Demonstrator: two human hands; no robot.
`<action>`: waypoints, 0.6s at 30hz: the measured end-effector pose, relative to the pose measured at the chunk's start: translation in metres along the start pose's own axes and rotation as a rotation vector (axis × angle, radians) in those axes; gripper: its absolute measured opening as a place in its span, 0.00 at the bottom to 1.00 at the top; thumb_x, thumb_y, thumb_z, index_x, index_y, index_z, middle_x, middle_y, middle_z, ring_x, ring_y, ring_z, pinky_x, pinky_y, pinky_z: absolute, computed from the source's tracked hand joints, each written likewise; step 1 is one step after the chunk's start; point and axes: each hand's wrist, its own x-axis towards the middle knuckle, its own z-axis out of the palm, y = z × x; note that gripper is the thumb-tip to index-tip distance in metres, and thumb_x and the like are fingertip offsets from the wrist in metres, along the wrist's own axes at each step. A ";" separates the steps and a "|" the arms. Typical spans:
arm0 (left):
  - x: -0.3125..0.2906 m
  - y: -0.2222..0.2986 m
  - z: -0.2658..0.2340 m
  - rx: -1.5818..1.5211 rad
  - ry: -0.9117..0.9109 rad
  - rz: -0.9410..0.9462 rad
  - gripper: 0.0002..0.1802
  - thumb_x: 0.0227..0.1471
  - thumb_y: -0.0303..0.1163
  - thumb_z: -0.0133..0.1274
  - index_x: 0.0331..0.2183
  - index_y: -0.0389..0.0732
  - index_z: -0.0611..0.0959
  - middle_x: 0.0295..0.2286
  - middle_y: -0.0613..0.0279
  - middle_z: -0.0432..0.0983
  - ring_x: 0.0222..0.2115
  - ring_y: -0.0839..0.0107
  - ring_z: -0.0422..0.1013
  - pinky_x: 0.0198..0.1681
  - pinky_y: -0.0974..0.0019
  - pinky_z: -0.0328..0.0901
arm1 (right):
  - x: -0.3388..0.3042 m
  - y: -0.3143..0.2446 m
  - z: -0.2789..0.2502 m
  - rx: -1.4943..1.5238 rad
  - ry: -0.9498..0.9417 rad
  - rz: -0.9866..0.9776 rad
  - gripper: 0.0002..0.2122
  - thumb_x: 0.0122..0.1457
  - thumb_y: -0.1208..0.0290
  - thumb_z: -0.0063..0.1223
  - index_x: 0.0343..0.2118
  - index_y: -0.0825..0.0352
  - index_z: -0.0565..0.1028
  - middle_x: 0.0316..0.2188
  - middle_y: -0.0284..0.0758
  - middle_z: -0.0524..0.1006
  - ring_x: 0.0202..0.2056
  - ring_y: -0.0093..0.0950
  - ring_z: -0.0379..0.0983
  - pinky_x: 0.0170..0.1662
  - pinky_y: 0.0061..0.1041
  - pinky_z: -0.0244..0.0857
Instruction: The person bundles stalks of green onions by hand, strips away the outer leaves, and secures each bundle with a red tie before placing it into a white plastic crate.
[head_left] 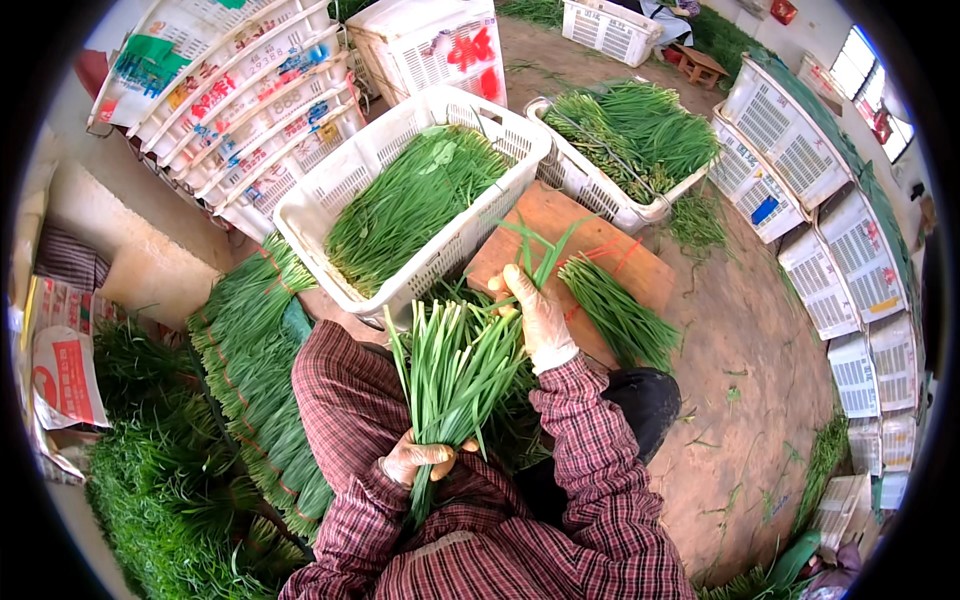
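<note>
My left hand (420,457), in a thin pale glove, is wrapped round a thick bunch of garlic chives (460,370), whose pale cut ends fan upward over my lap. Just right of those ends, my gloved right hand (530,308) pinches a few loose green leaves (540,255) that stick up past its fingers. Beyond that hand lies a low wooden board (520,215), with a trimmed bundle of chives (620,310) resting on it. Thin red ties (612,248) lie beside the bundle. More loose chives under the bunch are partly hidden by my arms.
A white crate (300,225) of chives stands ahead, with another filled crate (590,185) to its right. Tied bundles (260,380) line my left, beside a loose green heap (170,490). Stacked crates (845,260) line the right. Someone (668,20) sits at the far back.
</note>
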 end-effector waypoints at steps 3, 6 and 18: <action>0.000 0.008 0.012 0.032 -0.018 0.018 0.26 0.50 0.28 0.62 0.49 0.26 0.74 0.41 0.38 0.77 0.15 0.72 0.67 0.17 0.71 0.62 | 0.003 -0.020 0.000 -0.008 0.023 -0.055 0.21 0.61 0.48 0.56 0.35 0.66 0.78 0.18 0.23 0.66 0.20 0.16 0.60 0.23 0.18 0.58; -0.004 0.010 0.016 0.014 -0.041 0.013 0.26 0.50 0.27 0.62 0.48 0.25 0.74 0.40 0.37 0.77 0.15 0.72 0.67 0.17 0.70 0.62 | 0.020 -0.025 -0.017 0.244 0.106 -0.047 0.19 0.61 0.49 0.56 0.34 0.65 0.77 0.16 0.21 0.61 0.14 0.14 0.52 0.16 0.15 0.47; -0.013 0.019 -0.002 0.082 -0.049 0.041 0.32 0.47 0.27 0.64 0.52 0.26 0.71 0.38 0.36 0.78 0.13 0.72 0.66 0.15 0.71 0.60 | -0.046 -0.104 -0.047 -0.872 -0.503 -0.087 0.23 0.62 0.55 0.57 0.52 0.68 0.73 0.42 0.36 0.77 0.40 0.23 0.76 0.41 0.23 0.71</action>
